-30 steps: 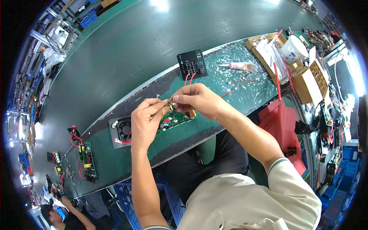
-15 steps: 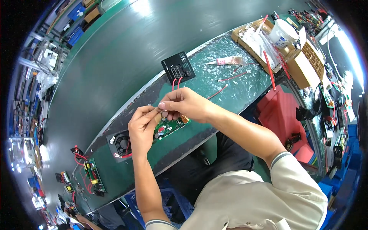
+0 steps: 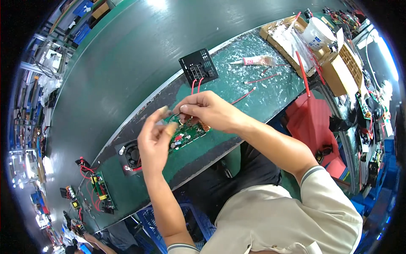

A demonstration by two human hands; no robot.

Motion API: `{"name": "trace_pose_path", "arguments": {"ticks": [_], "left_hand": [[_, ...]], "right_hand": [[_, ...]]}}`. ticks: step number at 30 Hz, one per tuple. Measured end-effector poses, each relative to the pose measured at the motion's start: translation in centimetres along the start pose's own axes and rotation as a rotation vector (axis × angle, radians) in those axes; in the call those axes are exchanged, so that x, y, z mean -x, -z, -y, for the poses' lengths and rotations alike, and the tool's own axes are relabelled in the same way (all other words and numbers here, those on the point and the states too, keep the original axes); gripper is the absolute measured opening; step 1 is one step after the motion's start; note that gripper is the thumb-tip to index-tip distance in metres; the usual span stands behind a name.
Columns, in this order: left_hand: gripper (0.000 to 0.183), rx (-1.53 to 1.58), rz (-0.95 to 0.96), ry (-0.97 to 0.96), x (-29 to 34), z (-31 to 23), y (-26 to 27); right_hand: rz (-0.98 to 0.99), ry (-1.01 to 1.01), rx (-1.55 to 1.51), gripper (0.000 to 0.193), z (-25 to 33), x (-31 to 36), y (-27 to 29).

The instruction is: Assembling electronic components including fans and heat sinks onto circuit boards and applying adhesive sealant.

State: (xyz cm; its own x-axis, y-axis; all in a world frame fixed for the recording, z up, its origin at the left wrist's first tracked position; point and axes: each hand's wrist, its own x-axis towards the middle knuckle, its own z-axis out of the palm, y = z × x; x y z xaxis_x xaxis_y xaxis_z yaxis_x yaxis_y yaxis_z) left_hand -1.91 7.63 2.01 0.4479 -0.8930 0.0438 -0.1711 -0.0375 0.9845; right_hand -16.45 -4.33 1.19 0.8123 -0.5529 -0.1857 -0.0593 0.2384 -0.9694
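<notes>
Circuit board: green, populated, lying on the worktop directly in front of the person; its far edge and left end are partly hidden by the hands. Orange part at its right end.

Right hand: over the far edge of the board, thumb and forefinger brought together in a pinch, apparently on a thin dark strand; blur and small size leave its kind uncertain. Left hand: just beside, motion-blurred, thumb and forefinger parted, nothing visibly gripped.

Handling note (judgement): pinch lightly and close to the end being worked, so the strand cannot swing. Steady the board with the free left fingers at its edge, not on the components. Tilting the right hand slightly would open the line of sight, as the knuckles mask the working spot.

Surroundings: black panel beyond the right hand; its two red leads run nearward and vanish behind that hand, so they could snag. Fan on a dark plate left of the left hand. Loose red wire near the right wrist; another beyond it, near a glue tube. Far right: cardboard tray, white bucket. Far left, well apart: second board.
</notes>
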Motion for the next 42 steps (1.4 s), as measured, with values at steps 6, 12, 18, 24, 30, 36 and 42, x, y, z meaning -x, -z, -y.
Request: {"name": "trace_pose_path", "arguments": {"ticks": [6, 12, 18, 24, 30, 36, 42], "left_hand": [[0.019, -0.194, 0.088, -0.029, -0.1, 1.1, 0.0], [0.017, -0.255, 0.097, -0.113, 0.2, 0.2, -0.8], [0.021, -0.302, 0.124, -0.127, 0.2, -0.6, -1.0], [0.022, -0.384, 0.165, -0.185, 0.4, -0.3, -0.6], [0.020, 0.194, 0.102, 0.168, 0.8, -0.4, -0.2], [0.020, 0.081, 0.091, 0.174, 0.1, 0.5, -1.4], [0.022, 0.048, 0.113, 0.145, -0.9, 1.2, -3.4]], "right_hand": [[-0.023, -0.092, -0.177, 0.026, -0.5, 0.9, 0.4], [0.108, -0.386, -0.335, 0.027, -0.2, 1.4, 2.5], [0.151, -0.049, -0.096, 0.020, -1.4, 1.2, 1.6], [0.293, 0.013, 0.219, 0.018, 0.3, 0.5, 3.4], [-0.728, 0.497, 1.061, 0.050, 1.4, -8.8, 12.8], [-0.345, 0.171, 0.764, 0.042, 1.1, -7.9, 12.9], [-0.418, 0.670, 0.700, 0.026, -1.6, 3.2, 5.7]]}}
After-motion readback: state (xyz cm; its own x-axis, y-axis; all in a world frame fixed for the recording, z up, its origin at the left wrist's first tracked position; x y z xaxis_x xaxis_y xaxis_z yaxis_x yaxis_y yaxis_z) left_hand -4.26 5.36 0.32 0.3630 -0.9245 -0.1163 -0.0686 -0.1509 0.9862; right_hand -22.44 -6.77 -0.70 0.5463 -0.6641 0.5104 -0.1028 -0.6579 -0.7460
